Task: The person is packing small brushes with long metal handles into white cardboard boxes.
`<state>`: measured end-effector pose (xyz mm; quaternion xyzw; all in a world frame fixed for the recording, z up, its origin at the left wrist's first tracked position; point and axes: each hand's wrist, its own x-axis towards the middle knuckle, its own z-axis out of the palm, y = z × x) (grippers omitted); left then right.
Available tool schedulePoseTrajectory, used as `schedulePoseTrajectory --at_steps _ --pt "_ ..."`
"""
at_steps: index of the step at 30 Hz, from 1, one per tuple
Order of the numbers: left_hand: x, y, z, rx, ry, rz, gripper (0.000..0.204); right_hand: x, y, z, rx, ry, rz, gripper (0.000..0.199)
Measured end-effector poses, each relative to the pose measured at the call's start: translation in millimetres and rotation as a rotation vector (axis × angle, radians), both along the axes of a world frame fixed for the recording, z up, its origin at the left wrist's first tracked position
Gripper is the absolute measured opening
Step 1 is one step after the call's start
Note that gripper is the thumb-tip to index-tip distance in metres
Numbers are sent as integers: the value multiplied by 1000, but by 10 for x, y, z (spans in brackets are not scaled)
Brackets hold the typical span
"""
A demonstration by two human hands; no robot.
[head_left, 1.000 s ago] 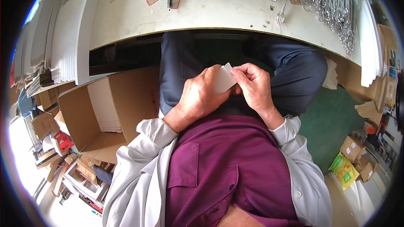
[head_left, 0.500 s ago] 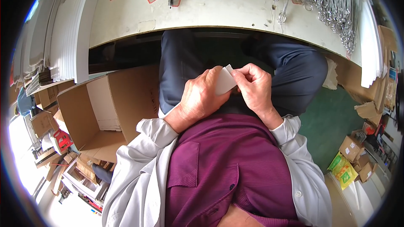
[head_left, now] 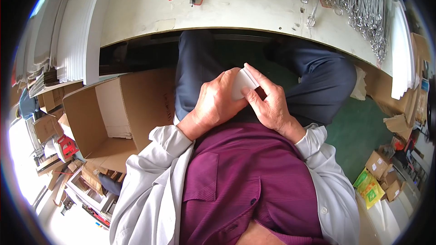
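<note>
Over my lap I hold a small white paper box (head_left: 240, 84) between both hands. One pale face and a thin folded edge along its upper right side show; the rest lies behind my fingers. My left hand (head_left: 214, 99) wraps round the box from the left, its back toward me. From the right, my right hand (head_left: 271, 105) grips it, thumb on the pale face and fingers stretched along the right edge.
An open brown carton (head_left: 147, 109) with white pieces inside stands at my left. On the white table (head_left: 254, 13) ahead lie many thin metal wire brushes with ring ends (head_left: 359, 13). Upright white flat pieces (head_left: 84, 31) line its left end, and more white sheets (head_left: 400, 50) hang at its right.
My right hand has gone from pinching the box's upper corner to lying along its right side, thumb on its face. My left hand keeps its hold. The view has shifted slightly.
</note>
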<state>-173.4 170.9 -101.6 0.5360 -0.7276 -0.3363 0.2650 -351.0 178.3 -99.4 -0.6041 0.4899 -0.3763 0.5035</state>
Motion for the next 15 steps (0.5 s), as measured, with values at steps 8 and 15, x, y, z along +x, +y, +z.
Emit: schedulePoseTrajectory --at_steps 8,15 --pt "9 -13 -35 -10 17 27 55 28 -10 47 92 -75 20 51" --pt "-25 -73 -1 35 46 19 55 19 14 84 274 -143 -93 45"
